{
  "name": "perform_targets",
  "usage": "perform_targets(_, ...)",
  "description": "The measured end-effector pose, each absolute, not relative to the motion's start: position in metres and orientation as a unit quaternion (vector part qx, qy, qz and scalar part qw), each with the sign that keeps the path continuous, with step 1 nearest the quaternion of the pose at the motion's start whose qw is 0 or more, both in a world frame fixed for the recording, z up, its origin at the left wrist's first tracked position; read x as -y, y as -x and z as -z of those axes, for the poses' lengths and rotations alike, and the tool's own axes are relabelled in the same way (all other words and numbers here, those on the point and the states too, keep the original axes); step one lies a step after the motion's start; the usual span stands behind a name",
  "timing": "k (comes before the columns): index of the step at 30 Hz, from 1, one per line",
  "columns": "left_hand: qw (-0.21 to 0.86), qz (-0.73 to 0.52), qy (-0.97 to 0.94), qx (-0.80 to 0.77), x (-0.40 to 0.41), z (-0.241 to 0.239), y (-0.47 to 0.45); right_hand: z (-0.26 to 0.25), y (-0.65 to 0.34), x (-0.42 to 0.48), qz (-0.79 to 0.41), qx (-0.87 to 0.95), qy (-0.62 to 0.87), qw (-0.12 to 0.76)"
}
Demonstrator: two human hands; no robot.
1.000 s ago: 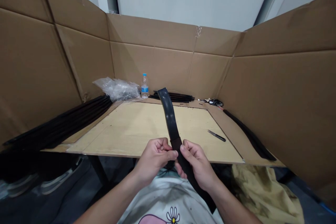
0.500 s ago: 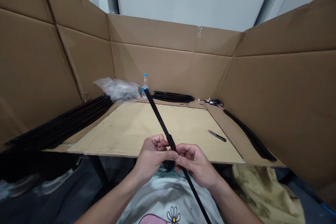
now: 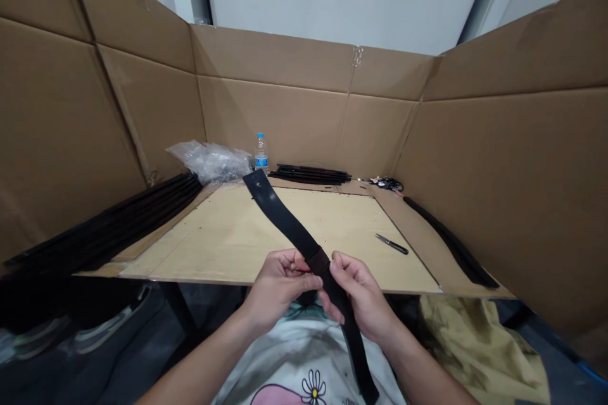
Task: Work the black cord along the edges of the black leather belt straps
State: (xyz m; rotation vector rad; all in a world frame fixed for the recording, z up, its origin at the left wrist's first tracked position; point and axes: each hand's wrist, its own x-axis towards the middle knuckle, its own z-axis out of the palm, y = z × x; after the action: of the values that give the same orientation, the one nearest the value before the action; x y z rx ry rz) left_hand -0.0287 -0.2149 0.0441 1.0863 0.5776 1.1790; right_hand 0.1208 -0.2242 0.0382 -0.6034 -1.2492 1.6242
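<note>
Both my hands hold one long black strap (image 3: 285, 221) just in front of the near edge of the work board (image 3: 228, 234). My left hand (image 3: 278, 285) pinches it at a small loop (image 3: 319, 261) around the strap. My right hand (image 3: 358, 294) grips the strap just below that loop, fingers curled around it. The strap's far end points up and left over the board, its flat face toward me. Its near end hangs down past my lap.
Cardboard walls enclose the board on three sides. Bundles of black straps (image 3: 109, 228) lie along the left, more (image 3: 311, 174) at the back, one strip (image 3: 451, 243) at the right. A clear plastic bag (image 3: 211, 161), a water bottle (image 3: 261, 155) and a small knife (image 3: 392, 244) are also there.
The strap has twisted from flat to edge-on and back to flat, and its far end has swung from upright toward the left. Both hands stayed on it near the loop.
</note>
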Motion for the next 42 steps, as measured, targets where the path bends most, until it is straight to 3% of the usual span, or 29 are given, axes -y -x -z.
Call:
perform_targets(8, 0.608, -0.538, -0.489, -0.319, 0.216, -0.042, 0.027, -0.04, -0.117, 0.227, -0.638, 0.502, 0.313, 0.493)
perform_targets(14, 0.649, -0.53, -0.476, -0.265, 0.215, -0.045, 0.028, -0.045, -0.12, 0.224, -0.654, 0.495, 0.265, 0.508)
perform_targets(26, 0.591, -0.557, -0.47, -0.346, 0.216, -0.053, 0.032, -0.038, -0.126, 0.214, -0.627, 0.576, 0.228, 0.473)
perform_targets(35, 0.69, -0.475, -0.485, -0.251, 0.219, -0.054, 0.033, -0.046, -0.125, 0.226, -0.651, 0.571, 0.244, 0.437)
perform_targets(42, 0.692, -0.471, -0.49, -0.245, 0.22, -0.055, 0.032, -0.042, -0.124, 0.226, -0.646, 0.559, 0.254, 0.454)
